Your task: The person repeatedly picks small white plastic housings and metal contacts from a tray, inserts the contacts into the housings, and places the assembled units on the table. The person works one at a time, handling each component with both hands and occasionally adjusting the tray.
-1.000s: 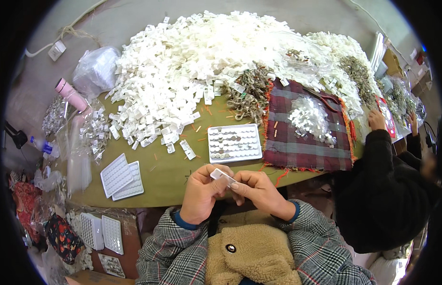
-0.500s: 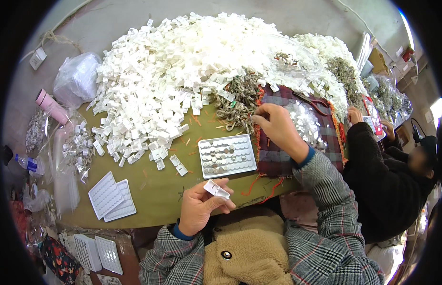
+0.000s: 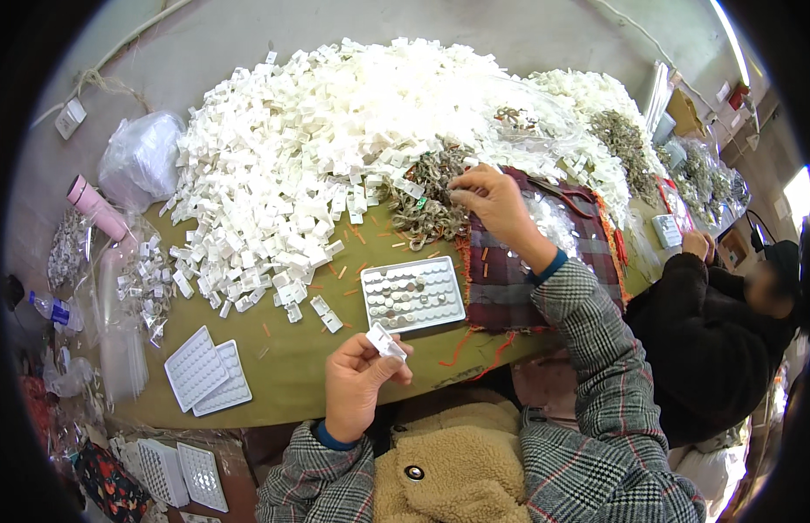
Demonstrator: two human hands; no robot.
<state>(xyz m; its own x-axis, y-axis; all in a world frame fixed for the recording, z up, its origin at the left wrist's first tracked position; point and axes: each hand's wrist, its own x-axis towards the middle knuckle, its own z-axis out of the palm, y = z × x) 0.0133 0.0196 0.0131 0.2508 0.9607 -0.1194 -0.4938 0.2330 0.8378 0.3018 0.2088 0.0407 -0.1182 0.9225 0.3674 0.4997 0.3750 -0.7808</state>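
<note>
My left hand (image 3: 359, 381) pinches a small white plastic housing (image 3: 386, 343) between thumb and fingers, raised over the table's near edge. My right hand (image 3: 496, 202) is at the edge of a heap of tangled grey-brown wired parts (image 3: 433, 187). Its thumb and fingers are closed together; whatever they hold is too small to make out. Between my hands lies a white tray (image 3: 457, 301) with rows of round wells, several holding small button-like discs. A dark plaid cloth (image 3: 509, 301) beneath my right forearm carries a pile of small white pieces (image 3: 551, 222).
Loose white housings form a big mound (image 3: 335, 131) at the back. Red-handled pliers (image 3: 566, 193) rest on the cloth. Two stacked white trays (image 3: 196, 370) lie at left, near a pink bottle (image 3: 97, 207) and plastic bags. A co-worker (image 3: 697, 336) sits at right, hands over the table.
My right hand has shifted slightly left and up, onto the heap of wired parts. My left hand still holds the white housing, slightly turned. The co-worker's hands have come together.
</note>
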